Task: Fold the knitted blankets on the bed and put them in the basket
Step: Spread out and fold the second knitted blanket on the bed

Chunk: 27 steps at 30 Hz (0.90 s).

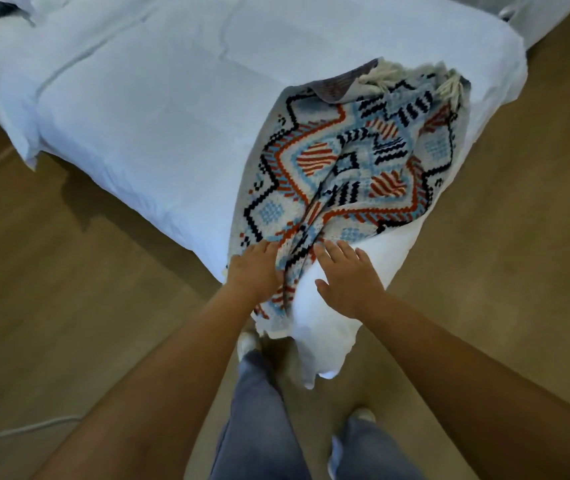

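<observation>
Left hand [254, 271] fingers together, pressing blanket [345, 161] edge; right hand [349, 282] fingers spread, tips touching blanket.

The bed [138, 116] runs off frame at 12 o'clock. The left hand [254, 271] hides the blanket [345, 161] edge at 7 o'clock; its grip is unclear.

Knitted blanket [352, 161], red/blue/black pattern, lies rumpled on the bed [138, 116] corner, right of ctr, w/ fringe at its far end. Left hand [254, 271] rests on blanket's near edge at frame ctr, fingertips hidden in a fold. Right hand [349, 280] just beside it, fingers straight & spread on the white cover, tips touching blanket. Btm of frame: jeans [259, 427], white shoe [247, 342], wood floor [69, 306].
</observation>
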Each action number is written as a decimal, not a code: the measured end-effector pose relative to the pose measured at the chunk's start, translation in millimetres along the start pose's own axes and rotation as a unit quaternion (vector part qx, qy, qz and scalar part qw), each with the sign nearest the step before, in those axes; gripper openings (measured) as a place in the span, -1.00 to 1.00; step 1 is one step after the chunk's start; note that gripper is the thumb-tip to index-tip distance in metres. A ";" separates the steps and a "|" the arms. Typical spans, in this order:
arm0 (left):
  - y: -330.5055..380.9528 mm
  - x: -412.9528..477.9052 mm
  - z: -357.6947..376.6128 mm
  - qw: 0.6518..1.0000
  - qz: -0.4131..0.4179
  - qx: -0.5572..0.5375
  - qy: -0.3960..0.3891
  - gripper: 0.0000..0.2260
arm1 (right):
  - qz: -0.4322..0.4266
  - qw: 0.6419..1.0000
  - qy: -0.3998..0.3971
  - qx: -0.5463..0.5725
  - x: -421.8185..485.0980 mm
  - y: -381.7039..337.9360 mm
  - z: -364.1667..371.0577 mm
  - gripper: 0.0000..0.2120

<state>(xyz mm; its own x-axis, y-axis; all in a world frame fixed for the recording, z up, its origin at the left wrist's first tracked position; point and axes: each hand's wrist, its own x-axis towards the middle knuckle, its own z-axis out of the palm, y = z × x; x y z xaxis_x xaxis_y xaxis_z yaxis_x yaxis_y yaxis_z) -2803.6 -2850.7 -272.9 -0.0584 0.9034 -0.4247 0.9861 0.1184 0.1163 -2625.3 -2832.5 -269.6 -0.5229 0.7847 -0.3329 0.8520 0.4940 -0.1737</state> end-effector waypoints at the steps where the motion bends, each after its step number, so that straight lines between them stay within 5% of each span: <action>1: -10.3 14.3 1.0 1.000 0.001 -0.003 -0.013 -0.43 | 0.004 1.000 -0.001 0.007 15.5 -4.7 2.5 -0.41; 11: -98.5 148.1 27.7 0.988 0.040 -0.096 -0.119 -0.52 | 0.150 0.978 -0.074 0.122 139.6 -56.3 41.7 -0.40; 16: -100.2 180.8 46.1 0.920 -0.137 -0.323 -0.177 -0.41 | 0.206 0.966 -0.072 0.135 159.1 -58.1 50.5 -0.38; 22: -103.2 187.6 55.0 0.867 -0.323 -0.335 -0.176 -0.30 | 0.230 0.960 -0.060 0.147 155.9 -66.2 55.6 -0.38; 24: -107.4 188.3 58.4 0.857 -0.317 -0.371 -0.166 -0.43 | 0.241 0.956 -0.056 0.158 152.5 -69.9 59.1 -0.38; 27: -108.3 187.3 59.3 0.894 -0.227 -0.366 -0.125 -0.66 | 0.249 0.951 -0.067 0.168 148.7 -77.2 64.7 -0.36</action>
<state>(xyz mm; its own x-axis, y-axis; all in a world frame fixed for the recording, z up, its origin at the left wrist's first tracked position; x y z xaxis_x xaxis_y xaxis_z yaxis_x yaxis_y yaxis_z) -2912.1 -2718.7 -418.3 -0.2990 0.5845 -0.7543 0.4996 0.7694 0.3982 -2767.0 -2778.2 -365.7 -0.0634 0.8243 -0.5625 0.9656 -0.0917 -0.2431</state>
